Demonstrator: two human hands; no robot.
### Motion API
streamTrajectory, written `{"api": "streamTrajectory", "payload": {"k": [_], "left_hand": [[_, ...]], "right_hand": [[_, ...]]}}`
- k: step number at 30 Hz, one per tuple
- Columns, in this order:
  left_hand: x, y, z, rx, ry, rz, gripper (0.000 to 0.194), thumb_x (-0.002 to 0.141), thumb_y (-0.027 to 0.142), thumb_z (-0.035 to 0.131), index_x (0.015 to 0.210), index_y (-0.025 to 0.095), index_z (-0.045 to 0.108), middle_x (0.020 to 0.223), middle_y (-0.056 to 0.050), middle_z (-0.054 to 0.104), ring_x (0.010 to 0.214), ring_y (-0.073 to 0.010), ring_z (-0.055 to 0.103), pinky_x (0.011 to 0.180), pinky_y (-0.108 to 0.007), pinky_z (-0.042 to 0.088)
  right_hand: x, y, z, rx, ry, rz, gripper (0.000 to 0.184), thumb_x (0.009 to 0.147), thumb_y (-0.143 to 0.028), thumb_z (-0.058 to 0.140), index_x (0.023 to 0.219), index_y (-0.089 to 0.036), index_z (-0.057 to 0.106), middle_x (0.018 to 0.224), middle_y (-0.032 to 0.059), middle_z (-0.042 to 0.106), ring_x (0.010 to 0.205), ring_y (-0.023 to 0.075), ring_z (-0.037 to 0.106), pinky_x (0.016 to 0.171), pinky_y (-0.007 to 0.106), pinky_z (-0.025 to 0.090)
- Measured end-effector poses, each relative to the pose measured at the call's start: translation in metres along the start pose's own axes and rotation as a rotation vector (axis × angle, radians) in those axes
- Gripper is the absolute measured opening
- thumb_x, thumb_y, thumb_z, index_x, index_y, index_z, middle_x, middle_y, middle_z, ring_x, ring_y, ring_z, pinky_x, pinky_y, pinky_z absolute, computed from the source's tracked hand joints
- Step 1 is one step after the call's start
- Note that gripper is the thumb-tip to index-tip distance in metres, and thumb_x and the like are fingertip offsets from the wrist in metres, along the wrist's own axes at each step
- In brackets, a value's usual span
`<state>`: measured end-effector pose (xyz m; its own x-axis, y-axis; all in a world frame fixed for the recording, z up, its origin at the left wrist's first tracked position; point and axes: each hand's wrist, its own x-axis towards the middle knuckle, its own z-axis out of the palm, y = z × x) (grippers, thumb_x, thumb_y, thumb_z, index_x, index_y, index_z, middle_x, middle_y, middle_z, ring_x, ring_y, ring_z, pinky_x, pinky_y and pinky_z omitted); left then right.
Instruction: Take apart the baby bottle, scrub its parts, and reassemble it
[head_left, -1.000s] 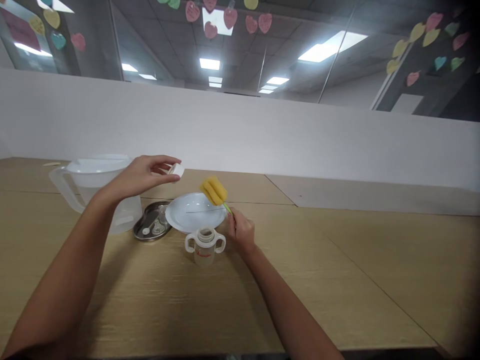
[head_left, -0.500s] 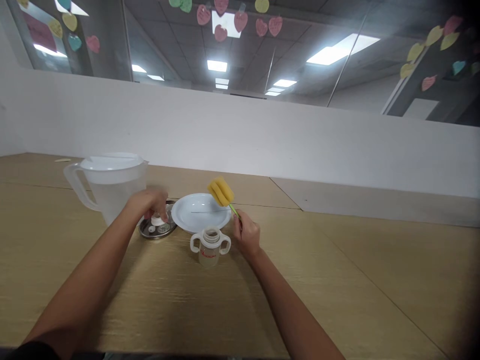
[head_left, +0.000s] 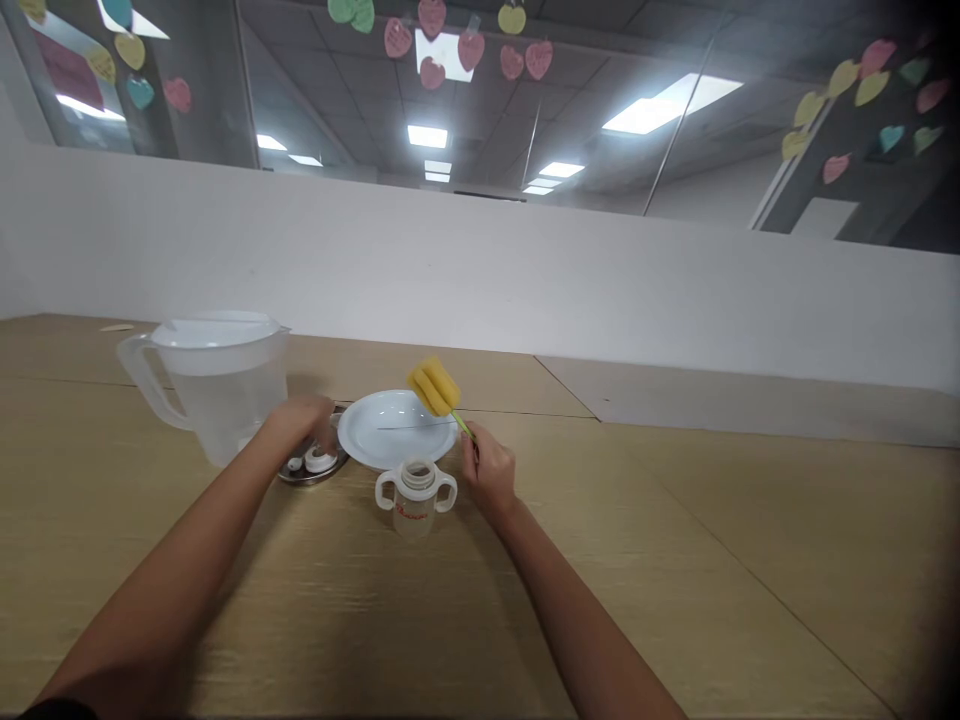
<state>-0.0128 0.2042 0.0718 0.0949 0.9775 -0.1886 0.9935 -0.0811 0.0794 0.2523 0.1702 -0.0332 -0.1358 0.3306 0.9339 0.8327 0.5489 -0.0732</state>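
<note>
Nearest on the pale wooden table (head_left: 675, 560), a small translucent baby bottle with two white side handles (head_left: 415, 494), upright, neck uncapped and open. Just right of it, the right hand (head_left: 489, 470), fingers closed around the thin green handle of a yellow sponge bottle brush (head_left: 433, 387), sponge head raised, tilted up and left over the rim of a round white plate (head_left: 386, 428); sponge not inside the bottle, so scrubbing apparently not yet begun. Left of the bottle, the left hand (head_left: 300, 425), fingers curled down over a small stainless-steel tray (head_left: 300, 474) holding small white bottle parts (head_left: 319, 461); grip on any one piece impossible to tell, fingertips hidden behind the knuckles. Bottle apparently taken apart, parts laid in the tray, cleaning of the bottle and reassembly seemingly left. Further back, beside the tray, a clear plastic pitcher with a white lid (head_left: 210, 385), seemingly holding water. Behind everything, a plain white partition wall (head_left: 525, 280).
</note>
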Motion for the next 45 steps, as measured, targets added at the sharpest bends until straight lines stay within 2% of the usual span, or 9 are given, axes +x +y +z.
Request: {"api": "streamTrajectory", "payload": {"k": [4,7,14,19,23,32,36,40,45], "left_hand": [[-0.035,0.022,-0.021,0.104,0.189,0.103,0.022,0.076,0.030,0.052,0.075,0.013,0.065,0.091,-0.018,0.067,0.086,-0.0303,0.061,0.069,-0.035,0.044],[-0.062,0.044,-0.028,0.002,0.163,0.422,0.043,0.089,0.038,0.029,0.092,0.016,0.065,0.091,-0.010,0.068,0.080,-0.0215,0.062,0.069,-0.030,0.042],[-0.072,0.077,-0.004,-0.053,-0.044,0.805,0.058,0.066,0.047,0.066,0.119,0.027,0.054,0.112,-0.002,0.061,0.098,-0.0202,0.057,0.078,-0.024,0.040],[-0.066,0.084,0.009,0.015,-0.052,0.791,0.056,0.063,0.040,0.069,0.114,0.024,0.053,0.101,-0.002,0.063,0.089,-0.0203,0.058,0.073,-0.025,0.040],[-0.073,0.077,-0.006,-0.092,-0.013,0.822,0.057,0.059,0.045,0.071,0.110,0.025,0.056,0.095,0.001,0.062,0.086,-0.0180,0.057,0.068,-0.022,0.040],[-0.054,0.034,-0.038,-0.376,0.682,0.669,0.054,0.060,0.039,0.073,0.110,0.023,0.061,0.099,-0.002,0.059,0.090,-0.0189,0.056,0.077,-0.027,0.043],[-0.023,0.023,-0.028,-0.373,0.826,0.619,0.058,0.060,0.033,0.072,0.115,0.019,0.059,0.092,-0.003,0.057,0.083,-0.0186,0.056,0.074,-0.029,0.045],[-0.010,0.021,-0.021,-0.372,0.880,0.695,0.067,0.065,0.029,0.067,0.127,0.017,0.047,0.102,-0.006,0.061,0.089,-0.0198,0.058,0.080,-0.031,0.045],[-0.015,0.026,-0.020,-0.211,0.927,0.703,0.052,0.072,0.019,0.056,0.123,0.016,0.048,0.110,-0.009,0.061,0.098,-0.0215,0.057,0.083,-0.033,0.043]], "right_hand": [[0.000,0.000,0.000,0.011,0.018,0.015,0.025,0.092,-0.022,0.038,0.096,-0.011,0.060,0.067,0.0037,0.064,0.053,0.0090,0.054,0.053,0.019,0.037],[0.000,-0.001,-0.001,0.022,0.013,0.082,0.027,0.093,-0.024,0.036,0.096,-0.011,0.060,0.068,0.0037,0.064,0.054,0.0093,0.055,0.054,0.019,0.038],[0.003,-0.001,-0.003,0.051,0.011,0.164,0.028,0.093,-0.026,0.035,0.098,-0.012,0.059,0.075,0.0047,0.065,0.058,0.0104,0.057,0.057,0.020,0.039],[0.003,-0.002,-0.004,0.054,0.009,0.162,0.027,0.093,-0.026,0.036,0.098,-0.012,0.059,0.074,0.0045,0.065,0.058,0.0108,0.056,0.056,0.020,0.039],[0.005,-0.003,-0.004,0.062,0.030,0.183,0.026,0.092,-0.025,0.037,0.098,-0.013,0.059,0.073,0.0040,0.065,0.058,0.0110,0.057,0.057,0.020,0.040],[0.008,-0.003,-0.007,0.089,0.114,0.157,0.033,0.089,-0.019,0.031,0.108,-0.011,0.056,0.082,0.0078,0.062,0.073,0.0154,0.058,0.067,0.025,0.047],[0.008,-0.006,-0.005,0.108,-0.084,0.088,0.039,0.094,-0.022,0.029,0.129,-0.015,0.046,0.101,0.0086,0.063,0.084,0.0140,0.061,0.072,0.022,0.048],[0.007,-0.007,0.000,-0.037,-0.360,-0.017,0.041,0.094,-0.022,0.030,0.132,-0.023,0.046,0.088,0.0037,0.066,0.071,0.0124,0.062,0.059,0.018,0.045],[0.007,-0.008,0.001,-0.174,-0.418,-0.013,0.043,0.091,-0.019,0.036,0.133,-0.027,0.044,0.078,0.0021,0.065,0.061,0.0115,0.059,0.050,0.018,0.038]]}}
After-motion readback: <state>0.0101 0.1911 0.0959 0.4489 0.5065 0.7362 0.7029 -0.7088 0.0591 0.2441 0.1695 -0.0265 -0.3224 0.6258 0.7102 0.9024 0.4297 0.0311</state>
